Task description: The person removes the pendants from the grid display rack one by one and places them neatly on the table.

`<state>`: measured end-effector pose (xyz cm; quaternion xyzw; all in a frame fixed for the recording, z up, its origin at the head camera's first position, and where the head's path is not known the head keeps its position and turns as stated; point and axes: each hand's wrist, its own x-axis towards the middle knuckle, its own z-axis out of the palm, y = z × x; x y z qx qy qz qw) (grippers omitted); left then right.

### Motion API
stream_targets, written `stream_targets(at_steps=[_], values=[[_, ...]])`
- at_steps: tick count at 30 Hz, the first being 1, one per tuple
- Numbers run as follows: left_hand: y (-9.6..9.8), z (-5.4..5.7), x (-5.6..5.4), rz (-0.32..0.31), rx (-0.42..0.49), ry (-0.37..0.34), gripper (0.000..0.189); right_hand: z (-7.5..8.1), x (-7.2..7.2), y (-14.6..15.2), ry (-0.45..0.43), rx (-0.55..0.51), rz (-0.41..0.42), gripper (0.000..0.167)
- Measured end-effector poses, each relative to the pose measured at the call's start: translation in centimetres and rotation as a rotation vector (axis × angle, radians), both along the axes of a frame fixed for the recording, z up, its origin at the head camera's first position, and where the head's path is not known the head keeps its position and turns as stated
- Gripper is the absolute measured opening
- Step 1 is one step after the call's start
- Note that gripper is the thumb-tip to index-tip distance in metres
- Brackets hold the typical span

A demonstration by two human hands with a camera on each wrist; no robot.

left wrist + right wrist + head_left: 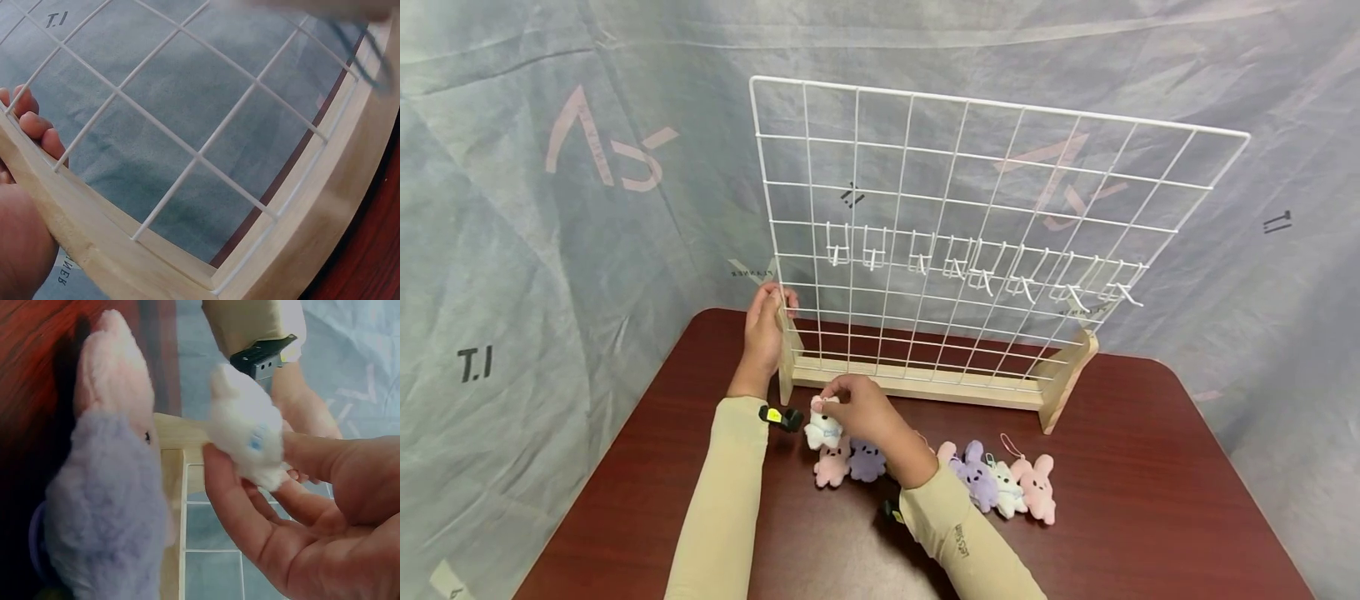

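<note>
My left hand [763,333] grips the wooden side post [786,367] of a white wire grid rack [966,102]; in the left wrist view its fingers curl round the post [69,231]. Just in front of the rack's left end, my right hand [868,410] pinches a small white plush charm [822,427] with a light blue mark, between thumb and fingers. In the right wrist view this white charm [240,419] is off the table. Below it lie a pink plush charm [831,467] and a purple plush charm [868,461]. A blurred blue-green cord [356,59] crosses the left wrist view.
Several white hooks [955,267] hang in a row across the grid. To the right of my right forearm lie a purple bunny charm [977,482], a white charm [1009,493] and a pink bunny charm [1039,492]. Grey sheeting [625,250] stands behind the dark red table [1165,500].
</note>
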<state>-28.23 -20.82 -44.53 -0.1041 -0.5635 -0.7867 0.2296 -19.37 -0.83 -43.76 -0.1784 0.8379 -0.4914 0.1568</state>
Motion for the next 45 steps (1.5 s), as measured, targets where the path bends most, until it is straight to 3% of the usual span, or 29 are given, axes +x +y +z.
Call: stream_targets(at_steps=[3, 7, 12, 28, 45], values=[[0.0, 0.0, 0.1, -0.003, 0.013, 0.005, 0.02, -0.3, 0.1, -0.2, -0.028, 0.029, 0.043, 0.013], [0.1, 0.0, 0.0, -0.015, 0.036, 0.015, 0.02, -0.4, 0.3, -0.4, 0.011, 0.074, 0.099, 0.013], [0.1, 0.0, 0.0, -0.023, 0.036, 0.022, 0.02, -0.6, 0.6, -0.7, -0.023, 0.052, 0.137, 0.014], [0.2, 0.1, 0.1, -0.02, 0.03, 0.029, 0.02, -2.0, 0.9, -1.9, -0.06, 0.067, 0.146, 0.015], [0.1, 0.1, 0.2, -0.03, 0.027, 0.032, 0.021, -2.3, 1.3, -2.3, 0.113, 0.153, 0.143, 0.01]])
